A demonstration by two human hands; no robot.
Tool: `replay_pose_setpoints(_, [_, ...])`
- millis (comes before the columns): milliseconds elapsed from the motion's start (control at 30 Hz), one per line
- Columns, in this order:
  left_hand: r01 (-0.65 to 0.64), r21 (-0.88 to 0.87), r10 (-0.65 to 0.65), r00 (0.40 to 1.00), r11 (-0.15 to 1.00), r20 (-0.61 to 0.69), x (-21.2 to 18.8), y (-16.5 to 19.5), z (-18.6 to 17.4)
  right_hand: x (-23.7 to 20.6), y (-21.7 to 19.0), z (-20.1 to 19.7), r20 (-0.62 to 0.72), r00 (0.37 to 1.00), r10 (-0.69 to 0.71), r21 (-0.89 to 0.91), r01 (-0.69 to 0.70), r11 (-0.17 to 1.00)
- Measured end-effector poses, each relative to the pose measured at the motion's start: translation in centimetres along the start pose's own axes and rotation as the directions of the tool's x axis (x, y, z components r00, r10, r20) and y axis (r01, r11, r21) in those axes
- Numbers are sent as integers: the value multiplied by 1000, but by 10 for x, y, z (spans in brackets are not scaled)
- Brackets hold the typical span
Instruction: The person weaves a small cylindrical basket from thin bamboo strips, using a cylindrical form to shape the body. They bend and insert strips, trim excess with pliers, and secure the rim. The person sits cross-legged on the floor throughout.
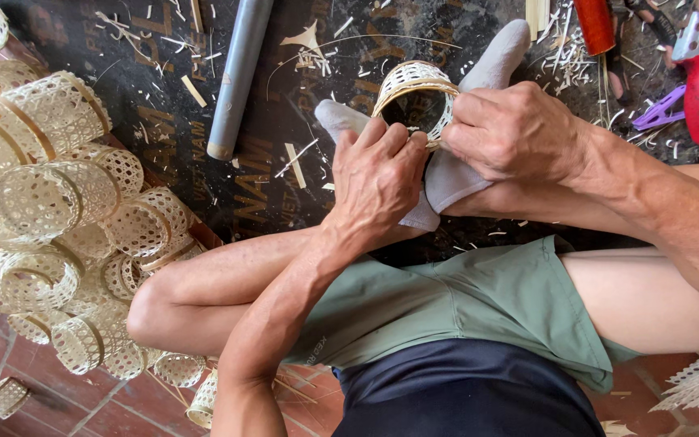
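The person sits cross-legged and holds a small woven ring [414, 97] above the socked feet [455, 174]. The left hand [378, 174] pinches its lower rim with closed fingers; the right hand [515, 133] grips its right edge, also closed. I judge the rim is being finished; next needs a careful, tight tuck. Many finished rings [58, 218] lie well left of it.

Soft even daylight, faint shadows, sharp focus at centre, slight stretching toward the edges
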State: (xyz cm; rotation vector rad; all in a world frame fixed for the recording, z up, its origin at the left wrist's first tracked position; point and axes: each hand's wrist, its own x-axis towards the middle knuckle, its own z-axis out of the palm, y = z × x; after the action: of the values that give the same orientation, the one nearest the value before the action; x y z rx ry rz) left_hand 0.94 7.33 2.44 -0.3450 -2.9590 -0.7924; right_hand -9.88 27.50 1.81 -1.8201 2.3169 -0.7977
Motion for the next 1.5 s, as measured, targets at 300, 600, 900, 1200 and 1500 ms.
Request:
replay_pose_setpoints(300, [13,9,-13,1000,1000,-3,6,1,-3,0,-3,7,-109,994,26,-33,-30,999])
replay_pose_setpoints(600, [40,-3,-40,999,999,11,8,4,-3,-2,-4,10,-141,989,49,-38,-55,998])
replay_pose_setpoints(900, [-8,-43,12,996,999,92,5,-1,-9,0,0,-4,-61,996,-57,83,62,995])
replay_pose_setpoints(1200, [-92,-45,95,994,995,58,-1,-3,-10,-5,-1,-2,-48,998,-41,40,43,998])
replay_pose_setpoints(1500, [-243,-117,248,968,963,34,-5,-25,-4,-4,-14,1,-90,993,79,131,-67,989])
